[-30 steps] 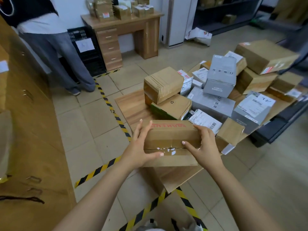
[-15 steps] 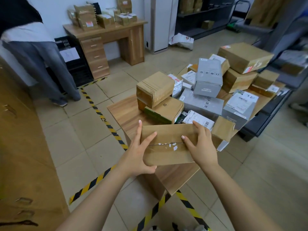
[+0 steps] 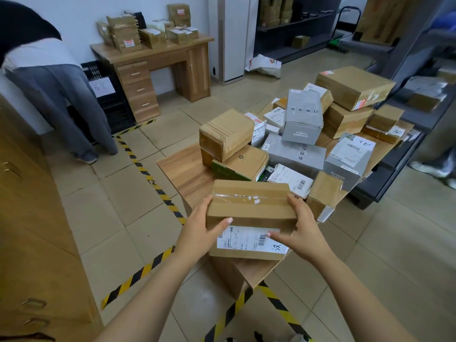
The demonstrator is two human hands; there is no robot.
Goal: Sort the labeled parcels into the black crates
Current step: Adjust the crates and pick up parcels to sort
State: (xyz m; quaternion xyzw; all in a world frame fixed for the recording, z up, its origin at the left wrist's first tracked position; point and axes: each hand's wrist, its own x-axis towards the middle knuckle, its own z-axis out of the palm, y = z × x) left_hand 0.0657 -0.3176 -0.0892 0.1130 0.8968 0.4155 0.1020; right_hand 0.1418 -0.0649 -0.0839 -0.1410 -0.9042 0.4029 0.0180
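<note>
A taped brown cardboard parcel is lifted above the near corner of the wooden table. My left hand grips its left end, thumb across the front. My right hand grips its right end. The white shipping label with a barcode and a handwritten mark faces me on the parcel's lower face. A black crate with a white paper sign stands on the floor at the back left, beside the desk.
Several brown and grey parcels are heaped on the table. A person stands at the back left by the crate. A wooden desk holds more boxes. Cabinets line the left; yellow-black tape marks the floor.
Both hands have tilted the parcel toward me and lifted it, bringing the labelled face into view. The camera has drawn back and up a little.
</note>
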